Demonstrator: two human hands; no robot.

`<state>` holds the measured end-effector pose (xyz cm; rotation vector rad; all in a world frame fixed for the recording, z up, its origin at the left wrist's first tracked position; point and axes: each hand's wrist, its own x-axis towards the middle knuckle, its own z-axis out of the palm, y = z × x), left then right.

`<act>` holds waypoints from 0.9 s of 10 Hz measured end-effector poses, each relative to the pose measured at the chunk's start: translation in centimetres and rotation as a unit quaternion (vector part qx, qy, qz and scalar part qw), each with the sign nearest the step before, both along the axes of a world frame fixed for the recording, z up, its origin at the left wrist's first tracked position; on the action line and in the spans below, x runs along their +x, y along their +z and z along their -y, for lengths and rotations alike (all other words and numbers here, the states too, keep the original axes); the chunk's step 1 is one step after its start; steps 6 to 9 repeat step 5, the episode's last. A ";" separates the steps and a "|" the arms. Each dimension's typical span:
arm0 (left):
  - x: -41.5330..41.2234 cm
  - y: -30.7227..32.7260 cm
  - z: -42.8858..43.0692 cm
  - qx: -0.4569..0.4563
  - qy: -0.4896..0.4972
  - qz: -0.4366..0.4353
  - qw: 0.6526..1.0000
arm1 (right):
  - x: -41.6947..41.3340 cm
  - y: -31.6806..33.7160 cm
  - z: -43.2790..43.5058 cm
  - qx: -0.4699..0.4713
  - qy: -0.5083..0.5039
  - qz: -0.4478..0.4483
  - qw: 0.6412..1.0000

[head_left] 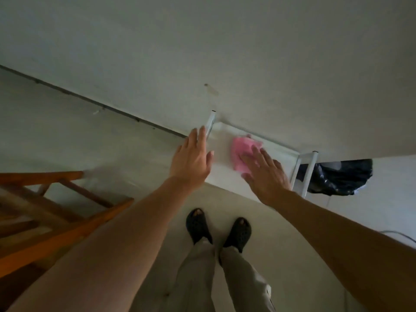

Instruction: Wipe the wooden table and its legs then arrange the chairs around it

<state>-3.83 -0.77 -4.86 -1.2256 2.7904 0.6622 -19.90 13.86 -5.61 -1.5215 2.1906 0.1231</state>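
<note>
Head view, looking down: a person's right hand presses flat on a pink cloth, fingers straight and spread wide, pinning it to a white shelf set against a pale wall. The left hand reaches out just beside the cloth at the shelf's left edge, fingers straight and close together, holding nothing; whether it touches the surface cannot be told, as the hand is blurred. A thin white post rises just past the left fingertips, and a second post stands at the shelf's right end. Behind that post a black bag sits on the floor. Wooden furniture, orange-brown rails and slats, fills the lower left, well apart from the cloth and partly hidden by the left forearm; table or chair cannot be told. Below, black shoes and grey trousers face the shelf.
</note>
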 end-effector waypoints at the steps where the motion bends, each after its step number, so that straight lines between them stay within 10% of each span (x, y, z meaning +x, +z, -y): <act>1: -0.6 -2.8 0.1 0.001 0.002 -0.035 0.999 | 0.9 -3.4 -2.4 0.042 0.004 -0.025 0.999; 9: -0.5 -5.5 0.1 -0.043 0.023 -0.086 0.995 | 1.0 -3.0 -0.9 0.041 -0.035 0.021 0.998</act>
